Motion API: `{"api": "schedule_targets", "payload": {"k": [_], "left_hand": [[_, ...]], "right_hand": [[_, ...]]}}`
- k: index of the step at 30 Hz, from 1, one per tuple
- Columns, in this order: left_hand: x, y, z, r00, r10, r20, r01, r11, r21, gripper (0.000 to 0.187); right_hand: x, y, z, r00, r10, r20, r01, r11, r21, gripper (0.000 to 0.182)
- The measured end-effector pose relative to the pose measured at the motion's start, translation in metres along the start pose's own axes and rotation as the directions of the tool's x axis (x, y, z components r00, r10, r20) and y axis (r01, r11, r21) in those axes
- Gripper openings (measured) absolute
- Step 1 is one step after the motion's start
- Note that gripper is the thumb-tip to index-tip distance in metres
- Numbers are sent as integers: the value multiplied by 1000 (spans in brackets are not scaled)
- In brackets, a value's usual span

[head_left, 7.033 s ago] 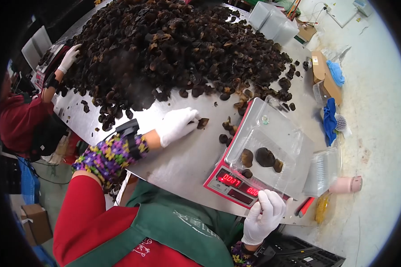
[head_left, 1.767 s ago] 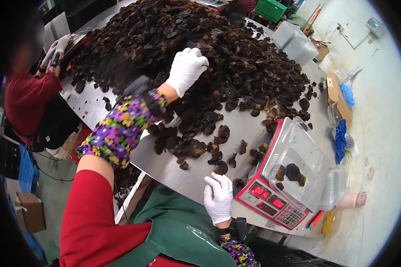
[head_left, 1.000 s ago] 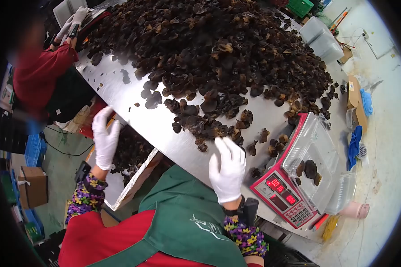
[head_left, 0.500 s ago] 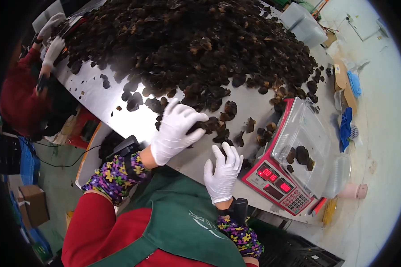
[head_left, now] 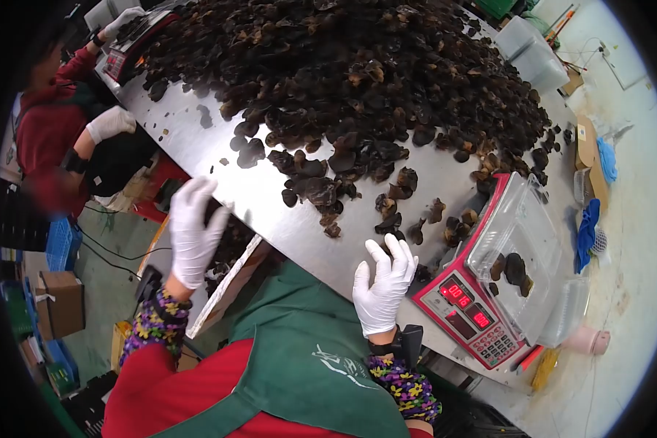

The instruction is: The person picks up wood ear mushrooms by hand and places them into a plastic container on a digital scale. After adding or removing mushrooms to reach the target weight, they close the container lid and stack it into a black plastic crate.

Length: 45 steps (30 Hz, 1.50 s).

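Note:
My left hand (head_left: 193,233), in a white glove, is over a white-edged box (head_left: 223,288) beside the table's edge. Its thumb stands apart from its fingers and I see nothing held, though the gap behind the thumb is dark. Wood ear mushrooms (head_left: 223,259) lie inside that box. Also gloved, my right hand (head_left: 384,288) hovers at the table's near edge, fingers spread and slightly bent, close to a few loose mushrooms (head_left: 389,221). To its right is a red scale (head_left: 456,310) reading 0.016, bearing a clear plastic tray (head_left: 522,226) with several mushroom pieces (head_left: 515,269).
A large heap of wood ear mushrooms (head_left: 343,80) covers the far part of the metal table (head_left: 270,219). At the left a co-worker (head_left: 58,139) in gloves stands by another scale (head_left: 120,62). Clear containers (head_left: 536,55) and a cardboard box (head_left: 585,153) sit along the right.
My left hand has gone from the mushrooms on the table leftward to above the box, and its fingers have opened. The right hand has barely moved. The view has shifted a little.

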State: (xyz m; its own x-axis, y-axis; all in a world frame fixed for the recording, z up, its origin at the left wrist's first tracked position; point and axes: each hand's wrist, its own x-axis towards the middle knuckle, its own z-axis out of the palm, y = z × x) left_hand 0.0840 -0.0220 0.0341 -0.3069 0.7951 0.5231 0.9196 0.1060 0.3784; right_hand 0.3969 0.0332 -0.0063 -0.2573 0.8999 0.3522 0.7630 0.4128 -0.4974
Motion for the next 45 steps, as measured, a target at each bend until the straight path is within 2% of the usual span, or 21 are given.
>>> {"api": "schedule_targets", "payload": {"k": [4,7,9,10,11,13,15,19,20,23,27,28,29,31,33,35,37,40,42,43,45], "left_hand": [[26,53,60,962,262,83,-264,964,17,48],[51,67,88,889,434,143,-430,901,-63,31],[65,77,88,944,316,97,-274,913,-302,18],[69,84,78,969,61,241,76,849,-522,14],[72,88,71,890,-151,431,420,642,-642,11],[73,66,68,842,-97,530,506,482,-716,18],[63,62,61,893,-165,418,445,460,-768,21],[32,37,36,858,-214,467,495,584,-643,26],[22,29,35,811,-252,528,578,490,-653,24],[7,28,28,822,-313,476,568,497,-656,23],[-2,40,26,838,-236,491,536,521,-664,22],[-3,53,25,816,-248,521,576,407,-709,21],[-3,60,26,848,-211,486,518,525,-675,19],[0,85,29,841,-128,525,531,380,-757,18],[-10,94,59,910,22,413,358,461,-812,21],[-5,112,74,936,248,250,32,647,-762,30],[-5,133,74,929,257,268,-24,762,-647,44],[-3,145,61,959,185,214,42,656,-754,41],[-9,148,59,830,156,536,539,27,-842,36],[-11,137,56,750,192,633,613,158,-774,29],[-23,121,51,809,76,583,548,265,-794,19]], "right_hand": [[-1,2,0,1000,0,-2,0,1000,-13,40],[-3,5,2,999,12,-37,-11,999,33,39],[-3,6,3,997,23,-69,-16,995,99,38],[-4,6,3,997,32,-69,-25,995,98,38],[-3,5,2,997,31,-65,-25,996,84,38],[-1,4,1,998,28,-62,-24,997,72,38],[-1,2,-1,999,15,-44,-14,1000,26,37],[4,-8,-2,999,-41,-27,39,996,-84,37],[8,-12,-1,997,-72,-12,71,996,-54,38],[28,-34,8,993,-113,-20,112,993,-48,39],[40,-34,28,974,-226,13,225,960,-168,27],[38,-32,25,974,-228,-2,225,962,-156,23],[37,-30,21,974,-228,-14,224,964,-143,19],[37,-29,2,987,-139,-79,129,985,-118,17],[36,-24,-19,980,-97,-172,81,992,-97,20],[35,-22,-38,971,-46,-234,48,999,2,23],[32,-25,-49,957,10,-290,-6,1000,15,25],[26,-33,-55,969,34,-246,-17,997,69,26],[22,-40,-47,987,-79,-137,97,986,132,25],[15,-39,-34,993,-93,-68,103,981,164,24],[13,-42,-24,985,-170,-31,173,971,166,26]]}}
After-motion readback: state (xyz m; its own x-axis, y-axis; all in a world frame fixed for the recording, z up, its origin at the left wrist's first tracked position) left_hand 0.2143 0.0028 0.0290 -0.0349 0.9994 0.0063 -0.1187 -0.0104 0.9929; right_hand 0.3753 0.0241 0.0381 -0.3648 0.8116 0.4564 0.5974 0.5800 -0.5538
